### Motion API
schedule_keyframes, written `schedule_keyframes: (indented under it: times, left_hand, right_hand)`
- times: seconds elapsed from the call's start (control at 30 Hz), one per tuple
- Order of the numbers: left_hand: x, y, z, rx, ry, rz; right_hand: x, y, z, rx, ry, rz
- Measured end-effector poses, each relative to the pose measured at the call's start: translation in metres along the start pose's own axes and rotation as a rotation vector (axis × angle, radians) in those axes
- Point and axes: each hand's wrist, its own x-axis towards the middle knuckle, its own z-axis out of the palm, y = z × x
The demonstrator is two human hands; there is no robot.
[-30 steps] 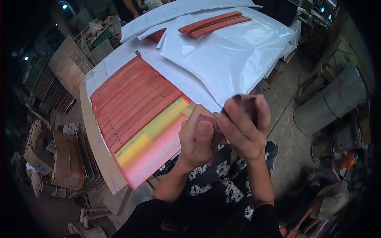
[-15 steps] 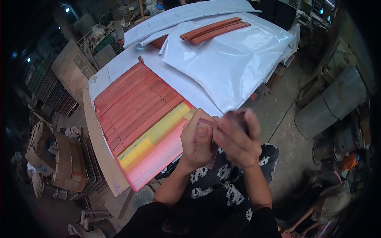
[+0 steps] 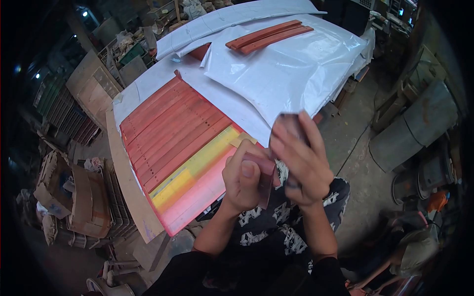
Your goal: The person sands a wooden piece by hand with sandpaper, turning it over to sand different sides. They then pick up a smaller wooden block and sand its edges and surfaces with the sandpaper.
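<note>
My left hand is closed round a reddish-brown wooden piece, thumb pressed on its top; much of it is hidden by the fingers. My right hand, smeared by motion, is curled round a dark brown pad that looks like sandpaper. It is raised just right of the wooden piece. Beyond the left hand lies a row of reddish-brown slats with small dark holes. A yellow strip and a pink strip border the row on the near side.
White plastic sheeting covers the large table, with two loose slats on top. Cardboard boxes stand at left. A grey metal cylinder is at right, and another person is at lower right.
My right hand has risen and tilted upward with the dark pad, away from the wooden piece. My left hand has stayed nearly in place, still gripping the piece.
</note>
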Motion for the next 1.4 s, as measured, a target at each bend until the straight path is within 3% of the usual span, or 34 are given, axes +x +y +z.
schedule_keyframes:
  times: [0.07,0.17,0.3,0.37,0.4,0.47,0.6,0.7,0.87,1.0,1.03,1.17,1.4]
  left_hand:
    - [0.001,-0.003,0.000,-0.068,-0.011,0.015]
    - [-0.001,-0.008,-0.008,0.124,0.038,0.101]
    - [0.003,0.011,-0.010,-0.062,0.158,0.100]
    - [0.011,0.015,-0.017,0.200,0.314,0.297]
    - [0.012,0.013,-0.019,0.134,0.371,0.361]
    - [0.015,0.006,-0.024,-0.003,0.476,0.500]
    - [-0.020,-0.012,-0.034,0.340,0.450,0.391]
    - [-0.034,-0.011,-0.027,0.269,0.491,0.473]
    - [-0.039,0.010,-0.010,0.190,0.537,0.383]
    - [-0.045,0.012,-0.004,0.181,0.457,0.449]
    - [-0.044,0.013,0.000,0.160,0.527,0.487]
    - [-0.047,0.014,-0.010,0.082,0.514,0.411]
    - [-0.059,0.007,-0.023,-0.001,0.412,0.460]
  right_hand:
    - [0.003,0.001,-0.001,0.000,-0.002,0.004]
    - [-0.002,-0.011,-0.003,0.023,-0.066,-0.104]
    - [-0.019,0.016,0.004,-0.034,0.084,0.157]
    - [-0.036,0.012,-0.006,0.024,0.167,0.283]
    - [-0.047,0.007,-0.009,0.081,0.218,0.375]
    - [-0.064,0.004,-0.014,0.057,0.208,0.425]
    - [-0.104,-0.011,0.000,0.041,0.192,0.569]
    - [-0.140,-0.021,0.010,0.081,0.074,0.751]
    - [-0.157,-0.038,0.030,0.109,-0.047,0.712]
    - [-0.147,-0.047,0.043,0.200,-0.038,0.640]
    - [-0.149,-0.047,0.046,0.220,-0.034,0.637]
    - [-0.161,-0.034,0.043,0.179,-0.062,0.685]
    - [-0.169,-0.025,0.039,0.103,-0.098,0.761]
